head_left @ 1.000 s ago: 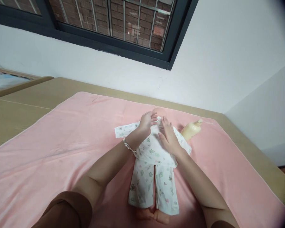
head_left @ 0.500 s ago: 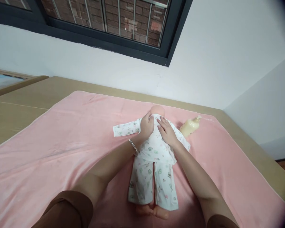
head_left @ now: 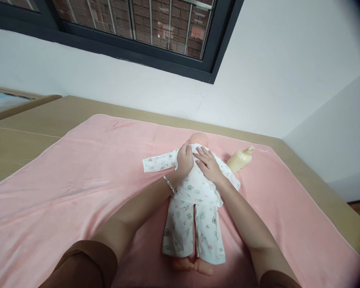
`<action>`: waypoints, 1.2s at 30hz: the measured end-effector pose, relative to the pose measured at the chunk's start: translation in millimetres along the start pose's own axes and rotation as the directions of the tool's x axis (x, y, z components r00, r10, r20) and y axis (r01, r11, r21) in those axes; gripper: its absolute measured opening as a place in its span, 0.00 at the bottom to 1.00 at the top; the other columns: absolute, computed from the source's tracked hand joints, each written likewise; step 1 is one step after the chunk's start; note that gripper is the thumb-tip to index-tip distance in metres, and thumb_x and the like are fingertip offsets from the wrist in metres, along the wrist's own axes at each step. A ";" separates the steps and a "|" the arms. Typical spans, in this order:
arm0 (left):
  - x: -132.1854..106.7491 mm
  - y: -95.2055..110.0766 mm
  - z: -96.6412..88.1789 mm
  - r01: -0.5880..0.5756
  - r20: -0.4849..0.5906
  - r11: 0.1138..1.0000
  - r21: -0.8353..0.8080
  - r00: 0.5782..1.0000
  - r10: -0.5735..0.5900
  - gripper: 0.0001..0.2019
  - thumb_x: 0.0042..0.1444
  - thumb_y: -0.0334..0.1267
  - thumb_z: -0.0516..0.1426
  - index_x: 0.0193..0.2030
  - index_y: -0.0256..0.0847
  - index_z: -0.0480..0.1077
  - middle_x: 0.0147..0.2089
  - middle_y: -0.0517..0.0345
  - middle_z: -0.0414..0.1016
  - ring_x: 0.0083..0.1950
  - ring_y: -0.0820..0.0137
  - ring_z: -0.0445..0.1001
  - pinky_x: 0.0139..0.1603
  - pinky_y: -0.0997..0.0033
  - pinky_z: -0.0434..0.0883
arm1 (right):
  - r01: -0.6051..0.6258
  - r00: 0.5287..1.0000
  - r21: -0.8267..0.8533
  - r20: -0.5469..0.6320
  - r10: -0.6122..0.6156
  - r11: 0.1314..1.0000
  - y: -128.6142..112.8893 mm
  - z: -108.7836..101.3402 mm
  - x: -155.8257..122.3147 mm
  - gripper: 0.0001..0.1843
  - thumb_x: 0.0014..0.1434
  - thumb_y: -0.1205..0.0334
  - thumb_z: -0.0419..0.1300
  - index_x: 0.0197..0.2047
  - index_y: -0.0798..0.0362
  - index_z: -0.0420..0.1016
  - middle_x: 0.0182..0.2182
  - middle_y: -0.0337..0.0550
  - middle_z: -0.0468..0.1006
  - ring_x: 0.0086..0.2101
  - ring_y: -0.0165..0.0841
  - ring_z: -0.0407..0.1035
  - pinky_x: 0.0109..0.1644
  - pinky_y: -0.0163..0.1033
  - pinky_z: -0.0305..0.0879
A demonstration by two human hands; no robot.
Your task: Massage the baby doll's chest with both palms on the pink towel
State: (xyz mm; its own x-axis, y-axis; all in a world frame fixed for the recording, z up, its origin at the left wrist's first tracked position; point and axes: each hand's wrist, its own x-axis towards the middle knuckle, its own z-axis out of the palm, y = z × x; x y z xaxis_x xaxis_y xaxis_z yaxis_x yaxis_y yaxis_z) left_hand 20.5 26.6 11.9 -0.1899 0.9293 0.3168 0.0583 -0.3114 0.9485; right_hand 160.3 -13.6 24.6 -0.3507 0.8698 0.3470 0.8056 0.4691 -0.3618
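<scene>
A baby doll (head_left: 199, 140) lies on its back on a pink blanket (head_left: 78, 180), dressed in a white printed shirt (head_left: 198, 186) and matching trousers (head_left: 195, 232). Its bare feet (head_left: 193, 266) point toward me. My left hand (head_left: 184, 160), with a bracelet at the wrist, is closed on the shirt fabric near the doll's neck. My right hand (head_left: 208, 164) lies flat with fingers stretched out on the doll's chest, beside the left hand. One empty sleeve (head_left: 159, 162) stretches out to the left.
A cream pump bottle (head_left: 240, 159) lies on the blanket right of the doll. The blanket covers a tan bed surface (head_left: 24, 132) against a white wall under a dark-framed window (head_left: 132, 36). A wooden frame edge (head_left: 21, 106) shows at far left.
Both hands moved slightly up toward the doll's neck. My left hand went from spread fingers to a closed grip on the shirt. My right hand shifted a little leftward across the chest.
</scene>
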 end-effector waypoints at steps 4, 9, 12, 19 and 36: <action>-0.2 -1.3 0.0 -0.002 -0.008 1.000 0.014 1.000 0.002 0.14 0.68 0.42 0.46 0.48 0.43 0.71 0.53 0.51 0.77 0.58 0.65 0.72 0.63 0.62 0.66 | -0.204 0.976 -0.051 -0.081 0.200 0.978 -1.6 6.5 0.7 0.30 0.70 0.48 0.45 0.70 0.51 0.60 0.71 0.51 0.54 0.71 0.46 0.45 0.71 0.62 0.43; -1.5 1.4 -1.6 -0.010 -0.004 1.000 -0.012 1.000 0.010 0.13 0.67 0.41 0.47 0.43 0.42 0.71 0.49 0.52 0.78 0.53 0.65 0.74 0.59 0.63 0.68 | -0.355 0.933 -0.175 -0.129 0.336 0.918 -28.5 14.0 -9.0 0.35 0.71 0.50 0.43 0.71 0.67 0.53 0.70 0.68 0.52 0.70 0.53 0.45 0.70 0.62 0.46; -2.7 2.4 -2.4 -0.011 -0.015 0.999 -0.031 1.000 0.010 0.13 0.67 0.42 0.47 0.42 0.42 0.70 0.47 0.53 0.78 0.51 0.67 0.75 0.57 0.66 0.68 | -0.267 0.964 -0.221 -0.067 0.258 0.938 -36.9 13.4 -11.2 0.33 0.70 0.55 0.44 0.70 0.68 0.55 0.71 0.66 0.50 0.71 0.54 0.41 0.71 0.61 0.43; -4.4 -0.6 -0.8 -0.004 -0.019 1.000 -0.018 1.000 0.004 0.12 0.67 0.41 0.47 0.44 0.43 0.71 0.49 0.52 0.78 0.54 0.66 0.74 0.59 0.66 0.68 | -0.040 0.999 -0.067 0.012 0.041 0.997 -11.1 4.6 -0.7 0.27 0.69 0.56 0.47 0.68 0.47 0.63 0.71 0.42 0.56 0.72 0.44 0.41 0.73 0.63 0.39; -7.7 -0.8 -3.0 -0.020 -0.064 0.999 -0.042 0.998 0.017 0.12 0.66 0.40 0.48 0.43 0.43 0.72 0.46 0.53 0.79 0.51 0.66 0.75 0.57 0.65 0.68 | 0.043 0.998 -0.144 -0.034 -0.048 0.989 -19.6 8.2 -10.0 0.27 0.70 0.57 0.44 0.68 0.52 0.64 0.69 0.47 0.60 0.71 0.41 0.44 0.74 0.59 0.39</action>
State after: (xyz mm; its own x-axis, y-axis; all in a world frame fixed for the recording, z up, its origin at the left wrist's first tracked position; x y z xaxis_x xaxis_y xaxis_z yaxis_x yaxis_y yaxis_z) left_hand 19.0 19.1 8.7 -0.2509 0.9093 0.3319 0.0209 -0.3377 0.9410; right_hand 144.1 -30.3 21.1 -0.3727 0.8403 0.3936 0.8502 0.4792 -0.2181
